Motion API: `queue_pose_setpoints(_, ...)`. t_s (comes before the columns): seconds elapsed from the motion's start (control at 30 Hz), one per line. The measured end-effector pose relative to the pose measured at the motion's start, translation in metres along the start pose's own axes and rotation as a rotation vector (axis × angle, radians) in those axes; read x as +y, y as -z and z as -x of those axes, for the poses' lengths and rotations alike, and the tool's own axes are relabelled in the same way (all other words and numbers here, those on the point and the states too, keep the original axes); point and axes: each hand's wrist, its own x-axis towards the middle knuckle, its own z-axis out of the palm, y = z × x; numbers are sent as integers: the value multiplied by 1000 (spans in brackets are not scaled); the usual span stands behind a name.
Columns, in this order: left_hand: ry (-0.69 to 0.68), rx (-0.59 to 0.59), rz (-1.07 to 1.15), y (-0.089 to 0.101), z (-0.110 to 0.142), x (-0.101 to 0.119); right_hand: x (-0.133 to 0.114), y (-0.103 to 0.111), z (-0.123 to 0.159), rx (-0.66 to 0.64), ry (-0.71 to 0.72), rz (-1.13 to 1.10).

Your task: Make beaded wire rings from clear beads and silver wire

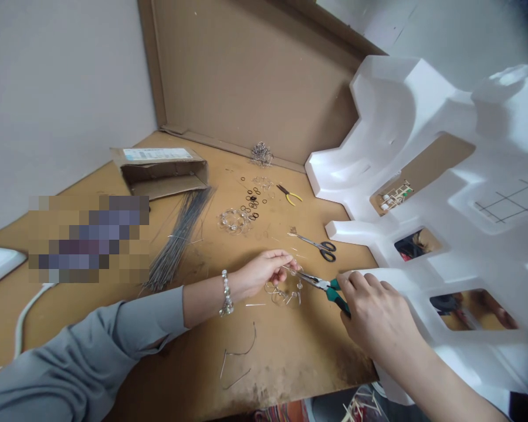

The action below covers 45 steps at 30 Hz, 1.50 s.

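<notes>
Nearest the camera: a grey sleeve (132,328), at eight o'clock. Left hand (271,271) pinches the beaded wire loop (286,298) over the counter (308,360) — right hand (369,293) closed round green-handled pliers (323,284) at the loop's three o'clock. Advised: pinch near the plier tips, squeeze lightly — beads may crack. From the loop: scissors (328,252) at two o'clock, dark rings (254,202) at eleven, wire bundle (178,243) at ten.
</notes>
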Motion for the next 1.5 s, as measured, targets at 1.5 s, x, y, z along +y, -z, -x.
queue_pose_setpoints(1.5, -56, 12, -101, 3, 1, -4, 1, 5, 3, -43, -4, -24)
